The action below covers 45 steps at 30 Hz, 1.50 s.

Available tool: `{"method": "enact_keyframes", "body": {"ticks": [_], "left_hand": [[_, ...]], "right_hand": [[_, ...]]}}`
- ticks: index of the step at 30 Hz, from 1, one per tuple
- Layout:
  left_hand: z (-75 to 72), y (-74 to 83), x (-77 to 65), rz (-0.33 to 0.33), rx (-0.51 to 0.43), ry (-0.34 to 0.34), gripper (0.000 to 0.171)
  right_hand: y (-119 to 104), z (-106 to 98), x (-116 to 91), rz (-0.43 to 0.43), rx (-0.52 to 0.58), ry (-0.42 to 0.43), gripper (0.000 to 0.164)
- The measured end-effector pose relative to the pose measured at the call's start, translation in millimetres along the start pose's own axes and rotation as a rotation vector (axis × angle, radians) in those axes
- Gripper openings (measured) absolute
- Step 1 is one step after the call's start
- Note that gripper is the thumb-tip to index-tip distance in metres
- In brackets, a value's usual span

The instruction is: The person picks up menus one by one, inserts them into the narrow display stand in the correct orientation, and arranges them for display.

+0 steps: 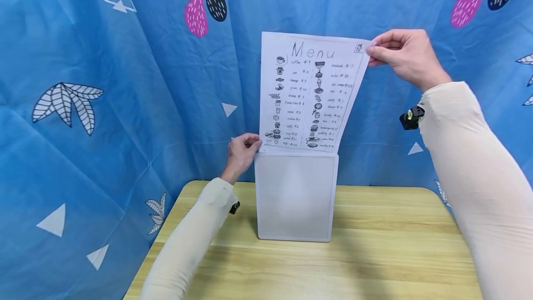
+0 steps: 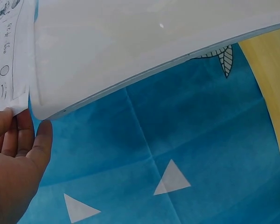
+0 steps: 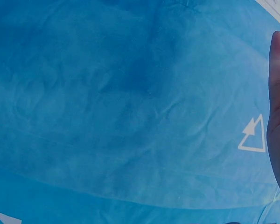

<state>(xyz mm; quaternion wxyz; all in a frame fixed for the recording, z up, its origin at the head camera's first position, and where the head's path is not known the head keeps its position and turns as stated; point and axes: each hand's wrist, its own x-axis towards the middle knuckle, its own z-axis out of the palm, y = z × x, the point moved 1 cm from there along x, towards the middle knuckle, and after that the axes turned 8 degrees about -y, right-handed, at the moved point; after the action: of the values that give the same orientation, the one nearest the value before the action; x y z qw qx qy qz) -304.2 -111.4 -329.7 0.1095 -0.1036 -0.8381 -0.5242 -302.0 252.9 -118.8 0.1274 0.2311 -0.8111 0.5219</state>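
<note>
A white paper menu (image 1: 310, 101), hand-lettered with small food drawings and prices, is held up above a white-framed stand (image 1: 295, 198) with a pale blank panel. My right hand (image 1: 408, 54) pinches the sheet's upper right corner between thumb and fingers. At the lower left corner of the sheet, my left hand (image 1: 243, 154) pinches its edge, right by the stand's top corner. In the left wrist view one finger of the left hand (image 2: 16, 158) lies at the rounded corner of the stand (image 2: 130, 51). The menu's lower edge runs along the stand's top edge.
The stand is upright on a light wooden table (image 1: 374, 244) with rounded far corners. Behind and to the left hangs a blue patterned curtain (image 1: 137, 82), close to the table's far edge. Small black devices (image 1: 412, 117) sit at both wrists.
</note>
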Motion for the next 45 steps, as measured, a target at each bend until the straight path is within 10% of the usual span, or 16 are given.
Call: {"method": "enact_keyframes", "body": {"ticks": [45], "left_hand": [[0.3,-8.0,-7.6,-0.072,-0.013,-0.023,0.018]], "right_hand": [[-13,26,12,-0.022,0.043,0.038,0.008]]}}
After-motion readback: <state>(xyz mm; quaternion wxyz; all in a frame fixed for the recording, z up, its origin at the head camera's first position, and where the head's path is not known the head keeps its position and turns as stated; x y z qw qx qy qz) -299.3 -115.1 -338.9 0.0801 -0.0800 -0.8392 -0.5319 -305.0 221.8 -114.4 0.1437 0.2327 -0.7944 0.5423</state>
